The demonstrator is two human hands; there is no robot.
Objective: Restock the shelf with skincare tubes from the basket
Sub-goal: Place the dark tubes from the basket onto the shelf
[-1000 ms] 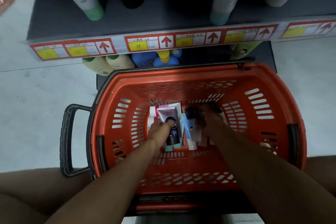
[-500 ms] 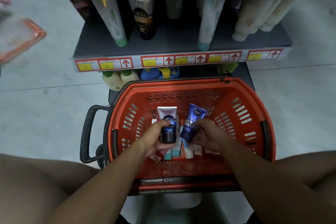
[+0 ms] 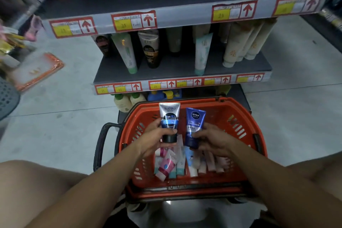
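Here we had both hands over the red basket (image 3: 238,116), each one closed around a tube held upright with its cap down. Our left hand (image 3: 155,140) gripped the Softto tube (image 3: 169,118), silver-white at the top with a blue band and a black cap, thumb across the cap end. Our right hand (image 3: 212,140) gripped the Nivea tube (image 3: 194,126), dark blue, fingers wrapped around its lower part. The two tubes stood side by side, close but apart, in front of the basket's far rim.

Below our hands, more tubes (image 3: 185,164) lay loose on the basket floor: a pink one (image 3: 165,167), some white, some pale blue, some pale pink, overlapping one another. The basket's black handle (image 3: 100,144) hung down at its left side.

Beyond the basket stood the shelf (image 3: 177,69). On its dark board, tubes stood cap down: a green-capped one (image 3: 127,53), a black and gold one (image 3: 151,50), a pale teal one (image 3: 202,52), and a leaning group of cream ones (image 3: 240,44) at the right. Red and yellow price labels (image 3: 172,84) with arrows ran along its front edge. Under it, bottles (image 3: 127,100) showed just behind the basket. A higher board (image 3: 185,18) carried larger labels of the same kind. Off to the left the floor goods were blurred.
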